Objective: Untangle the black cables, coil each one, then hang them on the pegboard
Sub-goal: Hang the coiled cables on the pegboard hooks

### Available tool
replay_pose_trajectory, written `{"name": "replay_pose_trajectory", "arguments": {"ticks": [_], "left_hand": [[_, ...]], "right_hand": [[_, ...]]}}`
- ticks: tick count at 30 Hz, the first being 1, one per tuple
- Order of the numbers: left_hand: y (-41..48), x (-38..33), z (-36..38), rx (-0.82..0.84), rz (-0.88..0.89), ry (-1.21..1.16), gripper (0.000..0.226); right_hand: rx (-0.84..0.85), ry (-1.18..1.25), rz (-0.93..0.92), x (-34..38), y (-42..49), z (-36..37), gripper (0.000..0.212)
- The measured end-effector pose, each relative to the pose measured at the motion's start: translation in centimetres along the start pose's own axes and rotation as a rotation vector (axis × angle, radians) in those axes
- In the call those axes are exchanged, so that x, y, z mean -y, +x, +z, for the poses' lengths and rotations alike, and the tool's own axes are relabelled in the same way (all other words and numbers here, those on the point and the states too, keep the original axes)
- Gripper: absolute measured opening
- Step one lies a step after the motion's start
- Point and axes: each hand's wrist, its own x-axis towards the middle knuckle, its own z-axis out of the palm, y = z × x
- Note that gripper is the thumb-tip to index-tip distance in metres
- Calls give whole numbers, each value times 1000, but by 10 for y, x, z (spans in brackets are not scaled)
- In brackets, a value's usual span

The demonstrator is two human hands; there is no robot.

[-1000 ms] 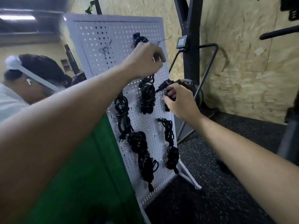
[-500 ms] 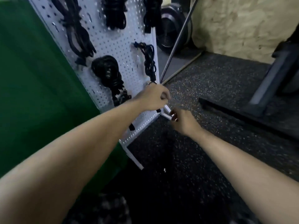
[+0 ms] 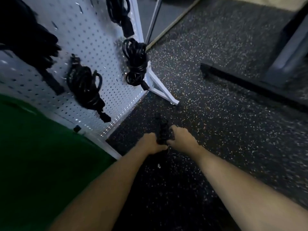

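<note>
Black coiled cable [image 3: 162, 130] clasped in both grips, left hand [image 3: 150, 144] and right hand [image 3: 183, 140], lying lengthwise away, white perforated pegboard [image 3: 103, 52] up-left.

Pegboard [image 3: 100, 39] (w/ cables [image 3: 135, 64]) on speckled floor [image 3: 216, 114]

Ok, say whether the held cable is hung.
Not hung: left hand and right hand grip the cable near the floor, apart from the pegboard.

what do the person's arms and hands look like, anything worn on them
The left forearm and right forearm are bare down to the frame's edge, with no sleeves in view. The left hand and right hand wear no gloves, and neither wrist shows a watch or band. The picture is too blurred to rule out rings.
</note>
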Motion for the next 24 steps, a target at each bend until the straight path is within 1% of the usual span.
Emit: {"name": "replay_pose_trajectory", "arguments": {"ticks": [1, 2, 5, 7, 9, 10, 12, 14, 16, 18, 19, 21, 23, 24], "left_hand": [[3, 3, 13, 30, -33, -9, 66], [5, 4, 22, 42, -63, -6, 66], [9, 3, 36, 21, -106, 29, 48], [7, 0, 24, 22, -69, 47, 36], [-2, -6, -2, 18, -8, 80, 21], [-9, -11, -19, 11, 21, 107, 17], [-33, -24, -59, -6, 80, 204, 19], [-63, -39, -99, -53, 181, 292, 24], [-97, -54, -138, -129, 306, 362, 22], [-137, -73, -178, -232, 409, 446, 20], [-159, -85, -196, -292, 459, 479, 21], [-204, -108, -232, -387, 540, 523, 32], [-250, -128, -266, -468, 605, 547, 38], [-272, -137, -282, -514, 641, 542, 35]], "right_hand": [[8, 13, 15, -4, 3, 4, 47], [6, 24, 26, -8, 5, 6, 46], [-1, 44, 49, -15, 5, 2, 47], [-31, 32, 31, -17, 0, -8, 48], [-60, -13, -44, -14, -8, -22, 57], [-71, -62, -102, -12, -14, -32, 65], [-92, -243, -240, -3, -28, -55, 82], [-120, -448, -371, 10, -46, -83, 88], [-150, -575, -442, 26, -68, -114, 81], [-221, -590, -456, 45, -94, -146, 63], [-267, -541, -456, 55, -109, -163, 52], [-353, -405, -459, 75, -137, -194, 32], [-451, -366, -456, 93, -161, -222, 28], [-518, -344, -464, 99, -172, -233, 26]]}}
